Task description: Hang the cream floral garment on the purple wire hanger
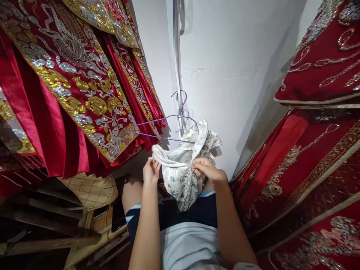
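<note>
In the head view, a white garment with a pale blue and green print (180,183) hangs partly on a thin purple clothes hanger (157,120). The hanger's right end goes inside the garment, while its left end is bare. My left hand (152,170) pinches the garment's left edge, below the hanger's bare end. On the other side, my right hand (206,169) has its fingers closed on the cloth near the front of the collar. The garment's lower part droops over my lap.
Red embroidered gowns hang at left (95,93) and right (295,161). A white wall (225,48) with a vertical cord (177,56) stands ahead. At lower left is a wooden chair with a quilted cream seat (94,189).
</note>
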Available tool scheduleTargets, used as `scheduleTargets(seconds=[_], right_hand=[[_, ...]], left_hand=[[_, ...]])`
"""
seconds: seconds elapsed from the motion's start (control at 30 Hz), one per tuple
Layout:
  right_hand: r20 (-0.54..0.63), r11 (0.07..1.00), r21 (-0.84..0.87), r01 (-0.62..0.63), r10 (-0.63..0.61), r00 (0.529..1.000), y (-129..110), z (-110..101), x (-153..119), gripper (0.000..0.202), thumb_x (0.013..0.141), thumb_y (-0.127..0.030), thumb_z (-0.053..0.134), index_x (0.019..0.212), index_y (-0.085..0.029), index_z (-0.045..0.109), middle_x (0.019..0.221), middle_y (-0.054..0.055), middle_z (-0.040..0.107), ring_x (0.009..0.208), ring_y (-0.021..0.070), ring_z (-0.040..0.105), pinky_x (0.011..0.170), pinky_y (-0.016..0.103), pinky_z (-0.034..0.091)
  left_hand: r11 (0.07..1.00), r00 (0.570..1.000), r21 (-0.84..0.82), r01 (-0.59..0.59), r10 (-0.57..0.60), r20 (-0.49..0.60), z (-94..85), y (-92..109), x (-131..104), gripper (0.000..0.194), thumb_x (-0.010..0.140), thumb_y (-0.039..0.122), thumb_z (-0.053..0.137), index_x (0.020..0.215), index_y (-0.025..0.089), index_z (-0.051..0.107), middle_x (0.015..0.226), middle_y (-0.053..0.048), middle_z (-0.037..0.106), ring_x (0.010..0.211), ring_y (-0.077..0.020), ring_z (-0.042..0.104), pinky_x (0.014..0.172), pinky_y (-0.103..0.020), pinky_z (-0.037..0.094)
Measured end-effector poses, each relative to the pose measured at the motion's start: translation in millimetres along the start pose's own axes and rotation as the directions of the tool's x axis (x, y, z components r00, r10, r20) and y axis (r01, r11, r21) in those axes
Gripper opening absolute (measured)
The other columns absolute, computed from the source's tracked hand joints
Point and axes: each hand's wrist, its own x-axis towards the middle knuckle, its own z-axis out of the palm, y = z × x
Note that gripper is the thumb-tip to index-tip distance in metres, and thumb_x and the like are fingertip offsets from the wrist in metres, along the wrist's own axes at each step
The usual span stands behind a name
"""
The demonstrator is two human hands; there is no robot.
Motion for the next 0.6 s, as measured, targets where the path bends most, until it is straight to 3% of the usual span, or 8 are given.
scheduleTargets(seconds=[0.07,0.13,0.27,0.4,0.5,0.6], right_hand=[[0.081,0.990,-0.093,-0.103,0.111,0.991,3.8,-12.9,-6.5,0.021,0.080,-0.028,0.064,0.063,-0.016,0.062,0.047,-0.003,0.054,0.044,0.0076,0.043,0.047,0.020,0.030],[0.156,0.964,-0.193,-0.182,0.214,0.964,9.1,-22.6,-10.5,0.021,0.079,-0.029,0.065,0.063,-0.015,0.065,0.048,-0.001,0.056,0.044,0.0080,0.043,0.044,0.020,0.030],[0.158,0.939,-0.262,-0.222,0.269,0.950,20.6,-26.1,-7.2,0.028,0.078,-0.041,0.072,0.069,-0.014,0.070,0.057,0.002,0.063,0.052,0.0110,0.051,0.047,0.021,0.037],[0.058,0.988,-0.110,-0.106,0.113,0.992,18.8,-7.3,1.6,0.045,0.077,-0.062,0.071,0.080,-0.017,0.070,0.078,0.004,0.069,0.071,0.0150,0.061,0.064,0.025,0.049],[0.105,0.988,0.135,-0.076,0.062,0.993,9.6,15.2,3.3,0.063,0.080,-0.080,0.053,0.090,-0.020,0.069,0.087,0.006,0.069,0.086,0.0201,0.065,0.075,0.031,0.052],[0.153,0.939,0.333,-0.091,0.041,0.987,2.3,33.2,1.5,0.078,0.075,-0.091,0.041,0.095,-0.020,0.068,0.088,0.010,0.069,0.090,0.0248,0.067,0.074,0.035,0.054]], left_hand=[[0.994,0.995,-0.064,0.084,-0.088,-0.054,6.5,-0.5,-8.0,0.024,0.084,0.029,0.061,0.068,0.019,0.046,0.057,0.004,0.052,0.054,-0.0102,0.056,0.063,-0.023,0.048],[0.981,0.990,-0.141,0.131,-0.137,-0.027,16.1,8.1,-16.2,0.020,0.080,0.030,0.067,0.072,0.018,0.052,0.066,0.002,0.059,0.062,-0.0103,0.059,0.065,-0.022,0.048],[0.986,0.966,-0.132,0.100,-0.065,0.249,40.1,35.7,-39.0,0.022,0.079,0.035,0.073,0.077,0.017,0.061,0.078,0.000,0.060,0.071,-0.0106,0.059,0.069,-0.021,0.048],[0.993,0.887,0.118,-0.021,-0.036,0.460,61.5,52.2,-65.8,0.024,0.084,0.041,0.069,0.081,0.017,0.067,0.081,-0.003,0.061,0.075,-0.0146,0.057,0.072,-0.025,0.047],[0.935,0.812,0.293,-0.201,-0.008,0.584,72.7,56.5,-79.0,0.026,0.089,0.041,0.065,0.088,0.017,0.072,0.085,-0.005,0.065,0.083,-0.0187,0.059,0.080,-0.029,0.047],[0.854,0.762,0.373,-0.362,0.040,0.646,76.0,58.3,-79.0,0.026,0.091,0.040,0.063,0.104,0.020,0.074,0.103,-0.008,0.068,0.102,-0.0238,0.061,0.096,-0.034,0.044]])
